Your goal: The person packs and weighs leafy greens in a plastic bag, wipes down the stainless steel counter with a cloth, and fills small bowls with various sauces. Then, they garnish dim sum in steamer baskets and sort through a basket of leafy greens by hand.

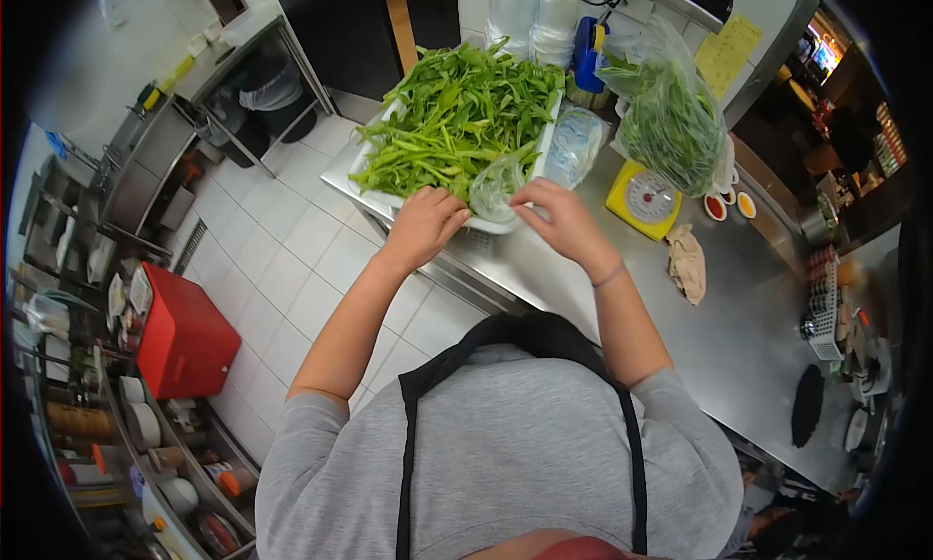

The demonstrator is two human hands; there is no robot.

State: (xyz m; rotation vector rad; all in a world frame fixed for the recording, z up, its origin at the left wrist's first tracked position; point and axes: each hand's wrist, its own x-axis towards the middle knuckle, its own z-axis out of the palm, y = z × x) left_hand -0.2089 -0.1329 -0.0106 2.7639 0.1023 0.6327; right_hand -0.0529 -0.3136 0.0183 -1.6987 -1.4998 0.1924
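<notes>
Cut leafy greens [457, 113] are heaped in a white tray [557, 122] on the steel counter. A clear plastic bag [497, 187] lies over the tray's near right corner, between my hands. My left hand [428, 227] is at the tray's near edge, fingers curled together beside the bag; what they hold, if anything, is too small to tell. At the bag's right side, my right hand [562, 220] pinches its edge between thumb and fingers. To the right, a large plastic bag of greens [671, 122] rests on a yellow scale [645, 201].
Right of the tray lies a folded plastic packet [577, 144]. A beige cloth [686, 264] and small sauce cups [745, 205] sit near the scale. Stacked clear containers [533, 20] stand behind. A red box [187, 334] is on the floor at left.
</notes>
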